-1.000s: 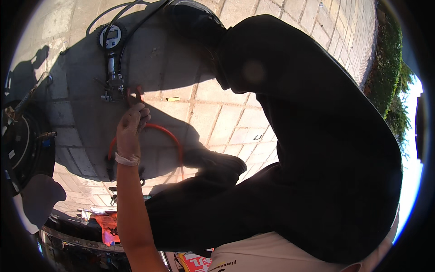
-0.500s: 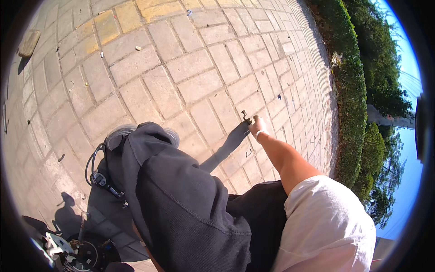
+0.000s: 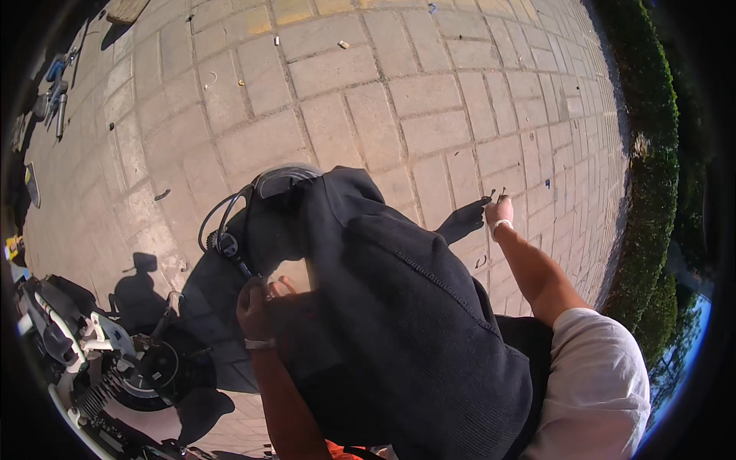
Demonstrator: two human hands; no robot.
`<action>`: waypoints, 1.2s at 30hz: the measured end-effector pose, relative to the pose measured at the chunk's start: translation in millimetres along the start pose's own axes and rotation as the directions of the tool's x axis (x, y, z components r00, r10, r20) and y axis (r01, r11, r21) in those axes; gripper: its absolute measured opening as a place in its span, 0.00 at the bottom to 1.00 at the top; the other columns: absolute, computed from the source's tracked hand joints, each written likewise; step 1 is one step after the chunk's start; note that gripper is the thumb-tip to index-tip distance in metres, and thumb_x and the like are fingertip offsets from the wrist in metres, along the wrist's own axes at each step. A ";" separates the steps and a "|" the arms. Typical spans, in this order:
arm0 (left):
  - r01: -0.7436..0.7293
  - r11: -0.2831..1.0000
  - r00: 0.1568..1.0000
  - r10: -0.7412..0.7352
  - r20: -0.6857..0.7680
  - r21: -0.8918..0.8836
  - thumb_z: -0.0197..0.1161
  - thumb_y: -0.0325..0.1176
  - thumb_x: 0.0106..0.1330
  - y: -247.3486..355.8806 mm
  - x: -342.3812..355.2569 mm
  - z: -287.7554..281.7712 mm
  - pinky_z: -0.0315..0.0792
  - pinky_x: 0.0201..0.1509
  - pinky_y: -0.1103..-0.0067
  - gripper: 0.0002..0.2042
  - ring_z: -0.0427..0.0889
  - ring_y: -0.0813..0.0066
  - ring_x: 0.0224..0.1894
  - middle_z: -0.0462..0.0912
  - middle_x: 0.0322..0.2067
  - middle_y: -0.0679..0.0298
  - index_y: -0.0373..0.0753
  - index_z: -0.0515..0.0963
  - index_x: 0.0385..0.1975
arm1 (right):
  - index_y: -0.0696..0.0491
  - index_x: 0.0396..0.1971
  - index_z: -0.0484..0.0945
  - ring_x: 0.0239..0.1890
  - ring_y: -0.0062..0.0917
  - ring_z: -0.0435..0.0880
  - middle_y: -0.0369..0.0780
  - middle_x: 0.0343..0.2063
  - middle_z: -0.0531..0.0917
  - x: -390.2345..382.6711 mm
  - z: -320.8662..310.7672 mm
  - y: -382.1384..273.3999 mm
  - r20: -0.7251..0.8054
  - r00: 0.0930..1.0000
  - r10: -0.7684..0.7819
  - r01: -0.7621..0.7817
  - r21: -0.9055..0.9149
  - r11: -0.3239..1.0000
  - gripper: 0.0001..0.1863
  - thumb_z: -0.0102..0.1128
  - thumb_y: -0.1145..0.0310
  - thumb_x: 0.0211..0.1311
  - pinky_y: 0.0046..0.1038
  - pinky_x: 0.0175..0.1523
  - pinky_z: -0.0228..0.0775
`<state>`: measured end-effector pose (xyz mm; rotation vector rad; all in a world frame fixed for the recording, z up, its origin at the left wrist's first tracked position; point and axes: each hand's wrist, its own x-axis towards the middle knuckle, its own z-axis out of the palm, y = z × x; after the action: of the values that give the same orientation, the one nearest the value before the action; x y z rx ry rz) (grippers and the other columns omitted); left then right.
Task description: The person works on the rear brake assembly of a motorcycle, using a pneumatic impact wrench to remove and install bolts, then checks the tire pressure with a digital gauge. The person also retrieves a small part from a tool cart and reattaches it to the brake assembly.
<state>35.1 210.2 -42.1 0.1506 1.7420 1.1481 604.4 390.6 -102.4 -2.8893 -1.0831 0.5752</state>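
A tyre inflator with a round gauge and a looped black hose is beside my shoe. My left hand is closed around its lower end, in the shade beside my dark-clothed leg. Stretched out to the right over the paving, my right hand is pinched shut. A small thin dark piece sticks out at its fingertips, too small to name. The hand's shadow falls on the bricks just left of it.
At lower left stands a two-wheeled vehicle with a black wheel and a coil spring. Blue-and-grey tools lie at upper left, near a flat stone. A hedge borders the brick paving on the right.
My left hand has come into view and taken hold of the inflator. The whole view has shifted, and more tools show at left. My right hand stays reached out, pinched.
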 end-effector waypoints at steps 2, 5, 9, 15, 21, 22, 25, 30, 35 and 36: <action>0.040 0.999 0.966 -0.034 -0.257 0.019 0.59 0.32 0.68 -6.3 17.1 -20.8 0.72 0.42 0.83 0.13 0.78 0.82 0.38 0.81 0.38 0.66 0.34 0.77 0.49 | 0.60 0.50 0.72 0.36 0.38 0.82 0.47 0.26 0.80 14.6 -4.2 -23.0 -0.037 0.993 -0.111 0.110 -0.031 0.993 0.23 0.53 0.64 0.55 0.39 0.47 0.71; -0.111 0.968 0.799 0.223 -0.559 0.226 0.62 0.29 0.65 -16.7 56.9 -49.4 0.74 0.44 0.81 0.13 0.79 0.79 0.40 0.81 0.41 0.64 0.33 0.78 0.47 | 0.45 0.61 0.68 0.14 0.23 0.70 0.34 0.12 0.68 18.0 -16.4 -83.9 0.397 0.911 -0.109 -0.063 0.396 0.916 0.27 0.48 0.71 0.59 0.29 0.22 0.66; -0.023 0.896 0.621 0.360 -0.696 0.443 0.65 0.30 0.59 -10.1 111.3 -75.1 0.74 0.46 0.78 0.13 0.81 0.74 0.40 0.83 0.40 0.58 0.34 0.80 0.43 | 0.54 0.49 0.76 0.15 0.19 0.72 0.33 0.20 0.73 -20.3 -53.3 -206.8 0.620 0.717 -0.319 -0.001 0.459 0.889 0.24 0.40 0.80 0.53 0.28 0.24 0.74; 0.067 0.570 0.601 0.632 -0.489 0.819 0.63 0.28 0.56 -0.9 152.4 -97.7 0.73 0.53 0.68 0.10 0.78 0.56 0.45 0.81 0.38 0.54 0.42 0.83 0.38 | 0.61 0.49 0.75 0.36 0.31 0.83 0.42 0.36 0.81 -126.6 -81.8 -351.2 0.782 0.329 -0.529 -0.137 0.594 0.793 0.19 0.44 0.81 0.56 0.38 0.51 0.75; 0.054 0.621 0.677 0.553 -0.486 0.782 0.59 0.26 0.62 8.7 133.6 -91.4 0.70 0.55 0.70 0.08 0.76 0.58 0.47 0.78 0.40 0.54 0.35 0.78 0.40 | 0.61 0.44 0.80 0.38 0.22 0.83 0.40 0.37 0.84 -224.1 -62.2 -438.1 0.755 -0.010 -0.656 0.536 0.557 0.634 0.13 0.63 0.75 0.60 0.26 0.46 0.77; -0.081 0.678 0.646 0.594 -0.479 0.731 0.58 0.25 0.64 15.5 124.2 -84.2 0.71 0.53 0.71 0.08 0.76 0.60 0.46 0.78 0.40 0.55 0.35 0.77 0.41 | 0.60 0.42 0.82 0.36 0.19 0.82 0.38 0.37 0.85 -245.0 -57.1 -449.2 0.792 -0.029 -0.610 0.646 0.480 0.593 0.11 0.64 0.74 0.60 0.23 0.44 0.76; -0.462 0.881 0.800 0.367 -0.475 -0.098 0.51 0.23 0.70 35.7 74.0 -51.1 0.74 0.45 0.78 0.07 0.78 0.72 0.39 0.77 0.40 0.59 0.34 0.74 0.44 | 0.56 0.39 0.84 0.36 0.26 0.80 0.38 0.28 0.81 -318.9 -34.5 -466.3 0.477 -0.687 -0.548 0.706 0.616 -0.348 0.09 0.64 0.75 0.57 0.29 0.44 0.70; -0.496 0.628 0.865 0.297 -0.404 -0.600 0.49 0.24 0.72 48.0 -52.7 -25.1 0.75 0.41 0.78 0.11 0.76 0.77 0.37 0.78 0.38 0.61 0.31 0.73 0.50 | 0.51 0.42 0.81 0.38 0.37 0.82 0.41 0.31 0.82 -434.5 -5.3 -438.5 0.258 -0.951 -0.171 0.309 0.759 -0.573 0.13 0.62 0.70 0.56 0.34 0.42 0.74; -0.635 0.603 0.755 0.349 -0.555 -0.483 0.52 0.24 0.70 30.8 -132.3 -28.2 0.74 0.43 0.77 0.13 0.76 0.75 0.37 0.78 0.38 0.59 0.30 0.74 0.51 | 0.48 0.38 0.82 0.29 0.34 0.83 0.38 0.25 0.82 -493.2 0.0 -391.7 0.219 -0.976 -0.006 0.177 0.772 -0.610 0.10 0.64 0.68 0.54 0.33 0.35 0.75; -0.635 0.601 0.745 0.312 -0.589 -0.485 0.53 0.24 0.69 25.2 -144.5 -27.5 0.73 0.43 0.77 0.12 0.77 0.75 0.37 0.78 0.38 0.59 0.29 0.74 0.51 | 0.48 0.37 0.83 0.28 0.33 0.83 0.38 0.24 0.82 -499.8 1.3 -384.4 0.189 -0.982 0.001 0.153 0.796 -0.586 0.10 0.64 0.68 0.53 0.33 0.34 0.75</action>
<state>74.7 124.9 73.9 -0.0978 1.5809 2.3322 12.7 365.5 114.1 -1.0499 2.5460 -1.1853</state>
